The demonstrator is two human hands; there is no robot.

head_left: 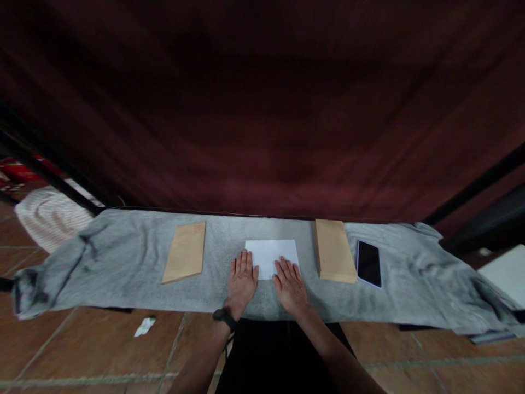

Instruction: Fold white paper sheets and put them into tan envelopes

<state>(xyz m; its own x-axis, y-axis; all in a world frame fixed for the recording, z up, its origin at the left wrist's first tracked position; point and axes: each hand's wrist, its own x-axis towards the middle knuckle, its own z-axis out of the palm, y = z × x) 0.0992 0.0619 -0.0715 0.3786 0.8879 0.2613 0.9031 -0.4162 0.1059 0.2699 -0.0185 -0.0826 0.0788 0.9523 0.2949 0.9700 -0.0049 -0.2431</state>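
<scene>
A white sheet of paper (268,254) lies flat on the grey cloth in front of me. My left hand (241,279) rests palm down at its left edge, fingers stretched out and partly over the cloth. On the paper's lower right part lies my right hand (289,285), also flat with the fingers extended. Neither hand grips anything. To the left is a brown envelope (184,253), and to the right a thicker stack of brown envelopes (335,250); both are apart from my hands.
A smartphone (368,264) with a dark screen lies just right of the stack. The grey cloth (135,257) covers a long narrow surface. Behind it hangs a dark red curtain (262,137). A crumpled white scrap (145,326) is on the tiled floor (98,345).
</scene>
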